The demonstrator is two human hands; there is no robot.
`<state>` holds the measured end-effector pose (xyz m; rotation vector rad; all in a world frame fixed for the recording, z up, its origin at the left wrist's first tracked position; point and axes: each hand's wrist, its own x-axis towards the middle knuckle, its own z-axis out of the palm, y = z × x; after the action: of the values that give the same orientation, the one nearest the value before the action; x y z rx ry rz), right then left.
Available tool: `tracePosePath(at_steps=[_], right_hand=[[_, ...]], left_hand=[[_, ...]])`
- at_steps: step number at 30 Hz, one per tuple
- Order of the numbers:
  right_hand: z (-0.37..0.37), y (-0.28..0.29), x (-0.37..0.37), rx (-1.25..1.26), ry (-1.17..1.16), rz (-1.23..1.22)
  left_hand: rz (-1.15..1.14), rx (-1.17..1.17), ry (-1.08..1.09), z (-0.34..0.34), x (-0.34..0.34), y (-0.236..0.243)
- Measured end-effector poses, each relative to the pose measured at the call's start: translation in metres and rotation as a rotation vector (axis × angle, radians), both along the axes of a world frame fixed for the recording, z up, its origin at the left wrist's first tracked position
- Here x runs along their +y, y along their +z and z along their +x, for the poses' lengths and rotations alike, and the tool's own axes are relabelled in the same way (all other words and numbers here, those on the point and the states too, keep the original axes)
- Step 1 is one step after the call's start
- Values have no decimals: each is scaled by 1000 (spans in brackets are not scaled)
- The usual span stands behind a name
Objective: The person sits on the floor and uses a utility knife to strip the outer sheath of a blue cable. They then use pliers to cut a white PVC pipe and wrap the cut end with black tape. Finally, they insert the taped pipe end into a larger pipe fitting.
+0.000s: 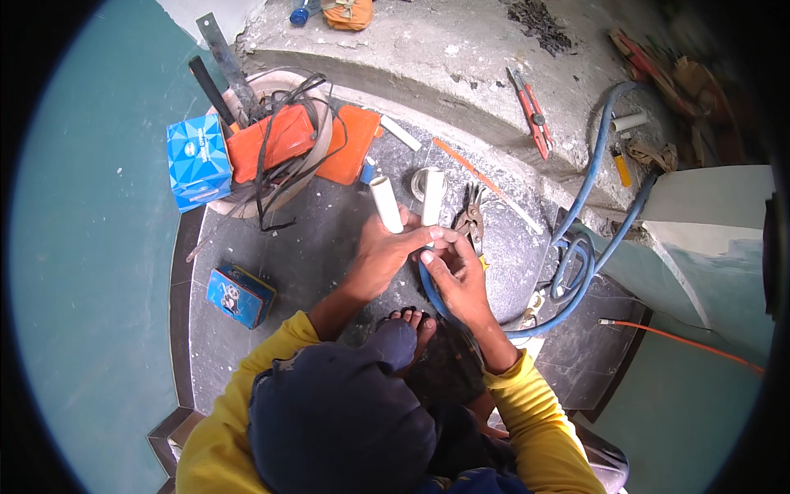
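My left hand [380, 257] is closed around a short white plastic pipe [385, 203], which stands up tilted between thumb and fingers. Beside it a second white pipe [432, 198] rises upright from where my two hands meet, with fingertips at its lower end. My right hand [459, 276] pinches close to that lower end, its thumb and fingers about the blue hose [429, 284]. The hose loops under my right hand; whether its end sits inside the pipe is hidden by my fingers. Locking pliers [471, 218] and a roll of white tape [418, 186] lie just beyond my hands.
A bucket [306, 177] with cords and tools stands at far left, beside a blue box [199, 163] and an orange case [350, 146]. A small blue tin [239, 298] sits left. Red-handled cutters [535, 123] rest on the concrete step [461, 78]. Coiled hose lies right.
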<state>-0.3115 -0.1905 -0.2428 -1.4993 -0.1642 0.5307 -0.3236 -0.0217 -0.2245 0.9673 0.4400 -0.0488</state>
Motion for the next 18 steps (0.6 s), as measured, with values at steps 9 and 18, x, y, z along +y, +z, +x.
tracePosePath(at_steps=[9, 18], right_hand=[[-2, 24, 0, 162, -142, 197], [15, 54, -13, 142, -226, 209]], left_hand=[[-500, -88, -80, 4, 6, 2], [-929, -20, -17, 9, 11, 8]])
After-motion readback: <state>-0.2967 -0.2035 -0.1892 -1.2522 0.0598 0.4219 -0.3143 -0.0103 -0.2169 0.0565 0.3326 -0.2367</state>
